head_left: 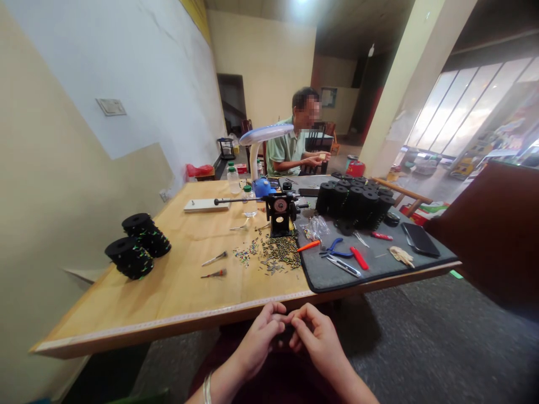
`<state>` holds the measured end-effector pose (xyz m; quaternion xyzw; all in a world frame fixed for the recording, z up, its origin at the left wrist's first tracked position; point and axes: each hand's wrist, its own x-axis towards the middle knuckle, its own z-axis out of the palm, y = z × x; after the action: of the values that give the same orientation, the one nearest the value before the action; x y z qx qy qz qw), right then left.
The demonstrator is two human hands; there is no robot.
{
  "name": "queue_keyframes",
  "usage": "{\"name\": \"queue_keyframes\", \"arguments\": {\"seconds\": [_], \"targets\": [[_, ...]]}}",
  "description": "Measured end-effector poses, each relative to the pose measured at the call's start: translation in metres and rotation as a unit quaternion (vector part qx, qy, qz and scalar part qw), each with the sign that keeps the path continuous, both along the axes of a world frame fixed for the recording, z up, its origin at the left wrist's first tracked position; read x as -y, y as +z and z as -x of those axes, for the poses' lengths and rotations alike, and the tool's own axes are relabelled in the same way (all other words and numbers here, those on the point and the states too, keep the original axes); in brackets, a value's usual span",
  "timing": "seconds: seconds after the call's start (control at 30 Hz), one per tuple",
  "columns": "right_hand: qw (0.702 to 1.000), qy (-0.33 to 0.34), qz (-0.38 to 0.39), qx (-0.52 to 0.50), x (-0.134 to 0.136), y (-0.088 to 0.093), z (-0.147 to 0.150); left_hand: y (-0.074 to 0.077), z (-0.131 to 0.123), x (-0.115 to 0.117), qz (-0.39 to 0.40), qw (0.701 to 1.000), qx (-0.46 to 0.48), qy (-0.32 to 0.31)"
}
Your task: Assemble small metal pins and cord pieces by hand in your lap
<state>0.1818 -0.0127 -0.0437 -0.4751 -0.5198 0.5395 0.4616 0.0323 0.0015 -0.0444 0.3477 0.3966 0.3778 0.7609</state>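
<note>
My left hand [266,331] and my right hand [310,330] meet just off the table's front edge, above my lap. Both are closed in a pinch, fingertips touching or nearly so. Whatever lies between them is too small to make out. Beyond them on the wooden table is a spread of small dark and brass-coloured metal pieces [281,253], with tiny coloured bits [248,252] to its left. A black clamp-like device with a round dial [280,207] stands behind these pieces. Two thin brush-like tools [214,274] lie to the left.
Black foam rolls [351,202] crowd the grey mat [311,275]; two more rolls [130,258] stand at far left. Blue pliers [337,248], scissors [344,266], a red-handled tool [359,258] and a phone [420,239] lie on the mat. A person [282,146] sits across, beyond a lamp [265,133].
</note>
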Motion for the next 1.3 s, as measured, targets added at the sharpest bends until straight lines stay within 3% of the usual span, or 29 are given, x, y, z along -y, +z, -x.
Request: {"name": "queue_keyframes", "arguments": {"seconds": [0.27, 0.5, 0.63, 0.73, 0.83, 0.93, 1.03, 1.2, 1.3], "targets": [[0.999, -0.025, -0.006, -0.035, 0.0, -0.005, 0.004, 0.003, 0.001, -0.001, 0.019, 0.998, 0.062, -0.001], [0.993, -0.04, -0.089, 0.066, 0.003, -0.001, 0.005, 0.004, 0.0, -0.001, 0.018, 0.996, 0.083, -0.009], [0.958, -0.074, -0.21, 0.18, 0.002, 0.004, 0.004, 0.005, 0.001, -0.002, -0.092, 0.996, 0.002, -0.014], [0.941, -0.074, -0.254, 0.21, 0.0, 0.006, 0.002, 0.008, 0.002, -0.003, -0.168, 0.984, -0.055, -0.012], [0.954, -0.046, -0.23, 0.186, -0.001, 0.007, 0.001, 0.007, 0.002, -0.003, -0.176, 0.982, -0.071, -0.02], [0.984, -0.015, -0.138, 0.115, -0.003, 0.006, 0.0, 0.0, 0.001, -0.004, -0.128, 0.99, -0.049, -0.038], [0.995, -0.007, -0.069, 0.069, -0.004, 0.006, 0.0, -0.006, -0.001, -0.004, -0.085, 0.995, -0.024, -0.047], [0.993, -0.01, -0.087, 0.079, -0.004, 0.007, 0.001, -0.003, -0.003, -0.003, -0.092, 0.995, -0.014, -0.038], [0.996, -0.003, -0.059, 0.061, -0.005, 0.005, 0.001, -0.001, -0.004, -0.001, -0.09, 0.996, -0.011, -0.025]]}}
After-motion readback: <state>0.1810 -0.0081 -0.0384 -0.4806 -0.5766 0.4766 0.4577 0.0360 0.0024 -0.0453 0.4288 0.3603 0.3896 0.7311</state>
